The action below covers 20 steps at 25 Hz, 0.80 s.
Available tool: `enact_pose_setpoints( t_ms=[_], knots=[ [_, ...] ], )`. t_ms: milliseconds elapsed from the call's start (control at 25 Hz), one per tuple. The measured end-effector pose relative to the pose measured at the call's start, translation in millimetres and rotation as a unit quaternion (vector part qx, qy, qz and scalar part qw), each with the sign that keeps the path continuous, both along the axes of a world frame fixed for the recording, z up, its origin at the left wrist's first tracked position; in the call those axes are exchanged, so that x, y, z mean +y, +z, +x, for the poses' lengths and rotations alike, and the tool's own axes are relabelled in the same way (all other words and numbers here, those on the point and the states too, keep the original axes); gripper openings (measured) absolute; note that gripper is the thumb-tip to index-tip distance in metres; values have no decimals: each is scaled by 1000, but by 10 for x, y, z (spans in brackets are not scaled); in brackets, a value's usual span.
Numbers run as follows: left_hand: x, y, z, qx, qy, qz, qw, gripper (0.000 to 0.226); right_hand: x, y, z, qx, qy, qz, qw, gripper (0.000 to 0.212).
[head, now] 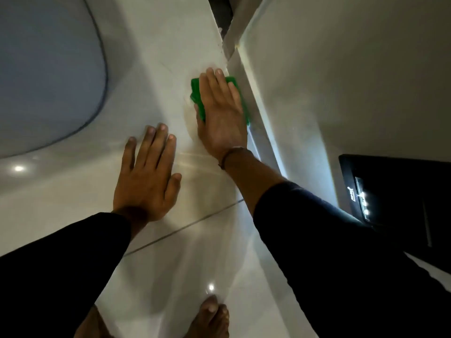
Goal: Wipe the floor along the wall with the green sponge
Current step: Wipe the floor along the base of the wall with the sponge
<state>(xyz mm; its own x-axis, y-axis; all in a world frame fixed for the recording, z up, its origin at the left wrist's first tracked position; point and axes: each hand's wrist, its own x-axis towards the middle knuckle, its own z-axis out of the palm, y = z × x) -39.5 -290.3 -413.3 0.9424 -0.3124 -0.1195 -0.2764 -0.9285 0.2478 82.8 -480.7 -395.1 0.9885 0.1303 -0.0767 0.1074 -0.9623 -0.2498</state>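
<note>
The green sponge [196, 93] lies flat on the glossy pale tiled floor [156, 57], right beside the skirting of the wall [341, 69]. My right hand [220, 113] presses down on it with fingers stretched out, covering most of it; green shows at the left edge and at the fingertips. My left hand [148, 172] rests flat on the floor to the left, fingers spread, holding nothing. Both arms wear dark sleeves.
A large grey rounded object [44, 69] with a dark edge fills the upper left. A black device [395, 191] with small lights sits against the wall at right. My bare feet [210, 318] stand at the bottom. A dark gap [223, 13] opens at the wall's far end.
</note>
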Motion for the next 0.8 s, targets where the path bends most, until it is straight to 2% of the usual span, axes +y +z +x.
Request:
enact_pose_setpoints(
  t_ms=[80,160,320,400,480,680,800],
  knots=[
    [-14,5,0,8,0,-1,1000,79,-17,15,-114,10,-18,8,1000,67],
    [-8,30,0,2,-2,1,1000,81,-197,87,-622,35,-29,32,998,68],
    [-10,23,-6,-9,1,3,1000,81,-618,344,-1805,138,-70,27,988,70],
    [-29,13,-12,-9,4,-2,1000,81,-677,422,-2025,170,-97,34,980,76],
    [-34,8,-14,-10,2,-3,1000,81,-585,367,-1814,164,-101,42,980,76],
    [-20,23,-4,-16,-4,1,1000,81,-78,170,-578,72,-118,86,987,71],
    [-12,23,1,-18,-5,-7,1000,81,-232,229,-836,91,-108,98,985,79]
  ],
)
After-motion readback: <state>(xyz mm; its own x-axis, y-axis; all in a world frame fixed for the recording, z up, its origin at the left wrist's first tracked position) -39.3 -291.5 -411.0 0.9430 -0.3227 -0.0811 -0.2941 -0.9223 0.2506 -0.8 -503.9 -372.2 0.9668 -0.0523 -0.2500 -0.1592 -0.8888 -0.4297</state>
